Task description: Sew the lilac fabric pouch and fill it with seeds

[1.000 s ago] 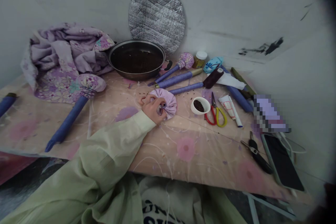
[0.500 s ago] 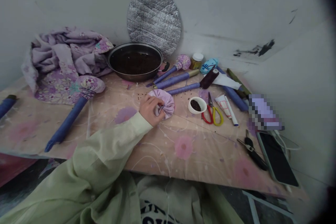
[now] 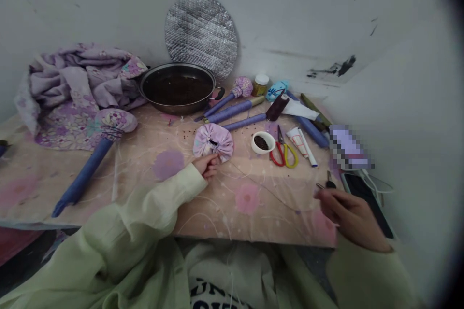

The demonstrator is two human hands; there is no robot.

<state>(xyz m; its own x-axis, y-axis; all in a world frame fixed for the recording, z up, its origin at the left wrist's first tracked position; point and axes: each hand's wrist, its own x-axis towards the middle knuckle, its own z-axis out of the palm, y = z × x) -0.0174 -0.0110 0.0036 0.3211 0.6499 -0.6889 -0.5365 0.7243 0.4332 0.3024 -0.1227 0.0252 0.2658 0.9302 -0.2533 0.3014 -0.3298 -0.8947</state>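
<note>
A round piece of gathered purple fabric (image 3: 224,139) lies on the table, with a dark opening at its puckered centre. My left hand (image 3: 207,166) is closed at its near edge, fingers curled and fingertips pinching the cloth. From the fabric a thin thread (image 3: 268,190) runs slackly rightward across the table to my right hand (image 3: 350,215). That hand is closed, its fingers pinched together around the thread; whether a needle is there too I cannot make out. Just beyond its fingertips show the tips of dark-handled pliers (image 3: 329,181), mostly hidden behind the hand.
A small white cup of dark grains (image 3: 263,143), scissors (image 3: 283,153) and a tube (image 3: 297,141) sit right of the fabric. Behind stand a wide pan (image 3: 177,107) and a thread cone (image 3: 277,107). A fabric-headed stick (image 3: 85,174) lies left, a phone (image 3: 362,193) right.
My right hand has come into view at the right, and the thread has gone from taut to slack. My left hand has moved from the fabric's centre to its near edge.
</note>
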